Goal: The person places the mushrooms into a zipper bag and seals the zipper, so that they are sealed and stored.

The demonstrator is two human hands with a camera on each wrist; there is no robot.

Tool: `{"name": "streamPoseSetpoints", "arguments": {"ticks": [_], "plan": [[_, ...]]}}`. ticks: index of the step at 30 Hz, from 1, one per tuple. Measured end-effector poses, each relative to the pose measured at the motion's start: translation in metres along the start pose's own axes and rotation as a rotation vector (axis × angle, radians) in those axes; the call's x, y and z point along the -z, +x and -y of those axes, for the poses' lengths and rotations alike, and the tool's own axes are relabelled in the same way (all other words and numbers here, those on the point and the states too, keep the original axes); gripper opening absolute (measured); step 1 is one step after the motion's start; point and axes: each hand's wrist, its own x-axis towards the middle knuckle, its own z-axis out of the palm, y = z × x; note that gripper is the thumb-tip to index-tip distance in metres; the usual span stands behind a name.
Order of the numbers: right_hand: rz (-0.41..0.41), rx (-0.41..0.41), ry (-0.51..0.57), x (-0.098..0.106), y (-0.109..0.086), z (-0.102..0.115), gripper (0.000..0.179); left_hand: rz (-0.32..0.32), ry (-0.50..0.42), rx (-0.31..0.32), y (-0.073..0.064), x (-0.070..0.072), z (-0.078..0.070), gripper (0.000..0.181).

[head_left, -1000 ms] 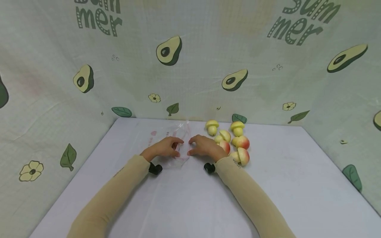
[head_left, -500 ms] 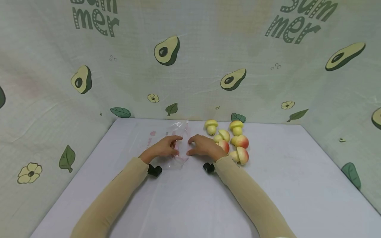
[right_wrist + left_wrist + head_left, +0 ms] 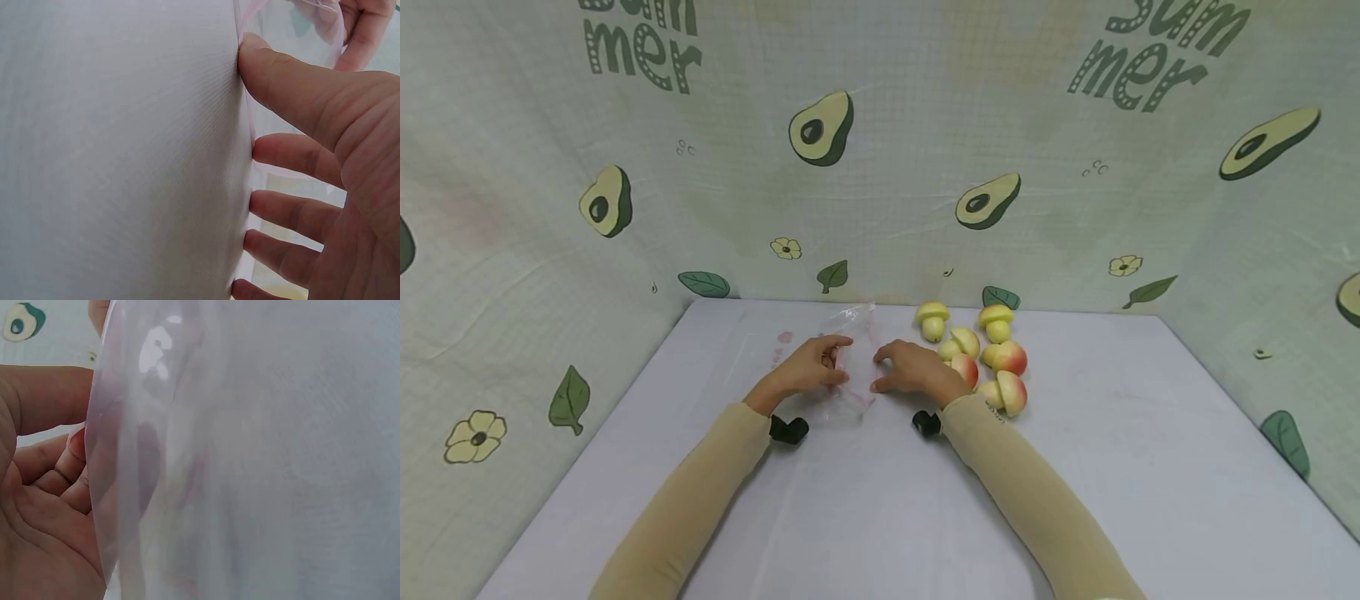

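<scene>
Clear plastic bag (image 3: 857,360) lay on the white worktop (image 3: 1090,433), pink print toward its left part, pink-edged mouth facing right. Left hand (image 3: 808,367) was at that mouth: thumb and index apart, other fingers curled behind the film. Could not tell whether they pinched it. Black wrist camera (image 3: 788,429) sat just below.

Between the 2 hands the mouth looked partly open. Judged step: parting it. Best way, probably: left drawing the upper film back gently, right pinning the lower lip flat; such thin film would likely cling or fold.

Right hand (image 3: 913,368): thumb and fingers spread, gripping nothing, tips down along the pink lip.

Farther right, 6 mushrooms (image 3: 1004,358), yellow or red-capped, lay grouped, 1 partly hidden by the right hand. Right sleeve (image 3: 1000,450) ran close beside the nearest; a rightward sweep could have scattered them.
</scene>
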Motion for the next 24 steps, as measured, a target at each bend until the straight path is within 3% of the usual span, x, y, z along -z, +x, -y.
{"name": "streamPoseSetpoints", "arguments": {"ticks": [10, 16, 19, 24], "plan": [[0.007, -0.005, 0.005, 0.001, -0.002, 0.002, 0.054, -0.019, -0.128, -0.047, 0.0, 0.0, -0.007, 0.072], [0.003, -0.008, 0.004, 0.001, -0.001, 0.001, 0.055, -0.039, -0.099, -0.061, -0.001, 0.0, -0.015, 0.071], [0.007, -0.008, 0.005, 0.0, -0.001, 0.001, 0.055, -0.008, -0.077, -0.081, -0.003, 0.002, -0.016, 0.07], [0.006, -0.007, 0.006, 0.0, -0.001, 0.001, 0.055, 0.115, -0.017, -0.09, -0.007, 0.007, -0.017, 0.06]]}}
